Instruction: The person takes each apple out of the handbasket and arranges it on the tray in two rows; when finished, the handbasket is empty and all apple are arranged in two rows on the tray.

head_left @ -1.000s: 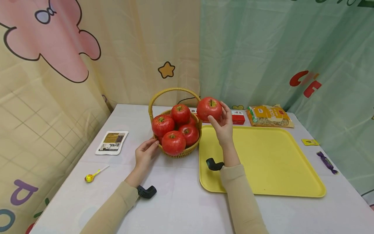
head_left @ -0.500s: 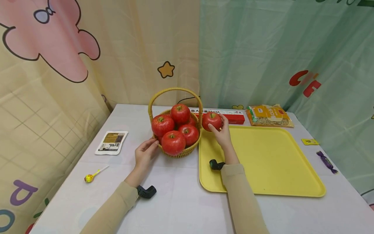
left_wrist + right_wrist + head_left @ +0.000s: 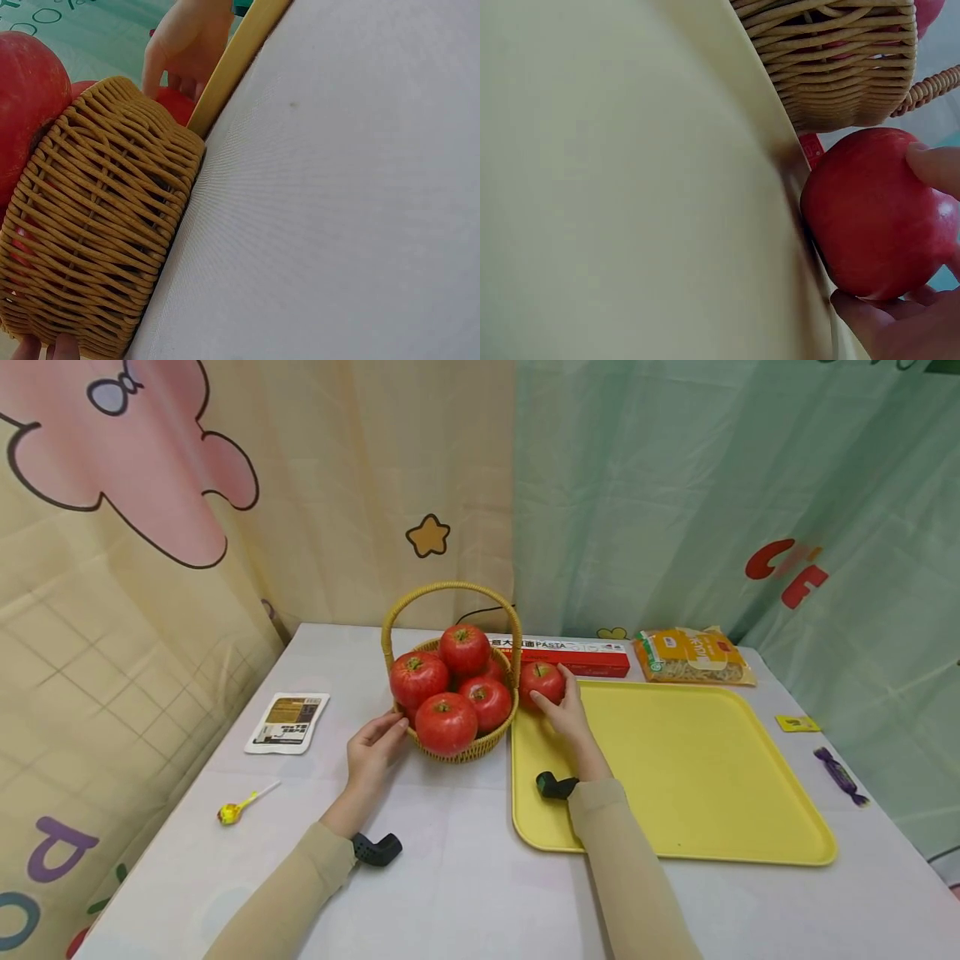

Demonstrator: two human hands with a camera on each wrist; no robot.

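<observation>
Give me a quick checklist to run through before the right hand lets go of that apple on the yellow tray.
1. Right hand grips the apple: ok, fingers curl round it.
2. Apple rests on the yellow tray, at its far left corner: cannot tell, contact is hidden in the head view and unclear in the right wrist view.
3. Apple clear of the basket: not ok, it sits right beside the wicker wall.
4. Left hand steadies the basket: ok, fingers touch its side.
5. Tray has room for the apple: ok.
</observation>
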